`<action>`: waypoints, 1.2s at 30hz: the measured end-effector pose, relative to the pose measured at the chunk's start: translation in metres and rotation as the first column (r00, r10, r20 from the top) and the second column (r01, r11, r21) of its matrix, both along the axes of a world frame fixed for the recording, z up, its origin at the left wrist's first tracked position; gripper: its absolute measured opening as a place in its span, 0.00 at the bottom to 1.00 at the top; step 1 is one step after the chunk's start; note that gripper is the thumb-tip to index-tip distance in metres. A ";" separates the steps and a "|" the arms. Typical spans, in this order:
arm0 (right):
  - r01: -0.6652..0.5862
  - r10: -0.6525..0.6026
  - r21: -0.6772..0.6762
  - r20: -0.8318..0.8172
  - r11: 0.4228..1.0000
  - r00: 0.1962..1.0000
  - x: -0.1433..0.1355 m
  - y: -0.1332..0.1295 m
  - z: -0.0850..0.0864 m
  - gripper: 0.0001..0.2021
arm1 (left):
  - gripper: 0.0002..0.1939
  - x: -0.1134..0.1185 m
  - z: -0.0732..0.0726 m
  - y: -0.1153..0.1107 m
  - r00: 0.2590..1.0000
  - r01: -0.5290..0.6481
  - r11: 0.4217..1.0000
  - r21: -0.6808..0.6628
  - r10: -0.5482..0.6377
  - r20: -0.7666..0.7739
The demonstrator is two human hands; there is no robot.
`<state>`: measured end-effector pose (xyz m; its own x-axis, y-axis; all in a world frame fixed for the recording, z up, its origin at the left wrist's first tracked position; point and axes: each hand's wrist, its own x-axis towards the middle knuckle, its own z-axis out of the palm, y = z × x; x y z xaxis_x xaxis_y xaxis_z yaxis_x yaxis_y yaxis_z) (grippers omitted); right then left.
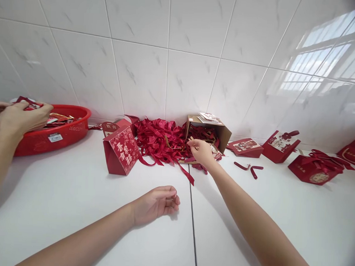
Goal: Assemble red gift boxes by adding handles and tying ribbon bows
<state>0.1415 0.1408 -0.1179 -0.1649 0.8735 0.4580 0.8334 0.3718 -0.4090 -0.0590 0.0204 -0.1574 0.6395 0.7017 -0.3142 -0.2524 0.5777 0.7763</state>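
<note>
Soft, bright daylight filled the view, and a barred window was mirrored as glare on the wall tiles at upper right. Faint shadows lay on the tabletop. The right-hand corners darkened and blurred; wide-angle distortion bent the tile lines.

White tiled wall | window reflection, right | red basket, left

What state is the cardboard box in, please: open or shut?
Open. The box has its mouth facing the person, so the dark red pieces inside show, with cards lying on top.
</note>
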 end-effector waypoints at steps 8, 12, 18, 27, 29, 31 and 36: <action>-0.006 0.005 -0.138 -0.012 0.990 1.000 -0.043 0.043 -0.025 0.14 | 0.07 -0.002 -0.005 0.004 0.999 0.020 0.999 -0.041 -0.019 0.026; 0.048 -0.046 -0.194 0.018 0.980 0.999 -0.046 0.047 -0.036 0.15 | 0.06 -0.002 -0.009 0.004 0.999 0.011 0.999 -0.053 -0.008 0.047; 0.084 -0.092 -0.251 -0.024 0.964 0.995 -0.047 0.045 -0.044 0.15 | 0.05 -0.002 -0.007 0.007 0.999 -0.005 0.997 -0.074 0.008 0.041; -0.091 0.046 -0.072 -0.472 0.993 0.880 -0.041 0.030 0.015 0.13 | 0.07 0.006 0.005 0.005 0.979 -0.178 0.984 0.031 0.180 -0.099; -0.156 0.108 -0.035 -0.570 0.987 0.815 -0.038 0.013 0.038 0.14 | 0.07 0.006 0.030 0.012 0.887 -0.343 0.894 0.287 0.409 -0.213; -0.240 0.191 0.011 -0.640 0.971 0.744 -0.035 -0.012 0.060 0.15 | 0.06 0.002 0.069 0.019 0.756 -0.417 0.685 0.597 0.626 -0.191; -0.426 0.359 0.131 -0.779 0.895 0.515 -0.023 -0.083 0.096 0.11 | 0.11 -0.005 0.164 0.010 0.785 -0.069 0.490 0.869 0.564 -0.255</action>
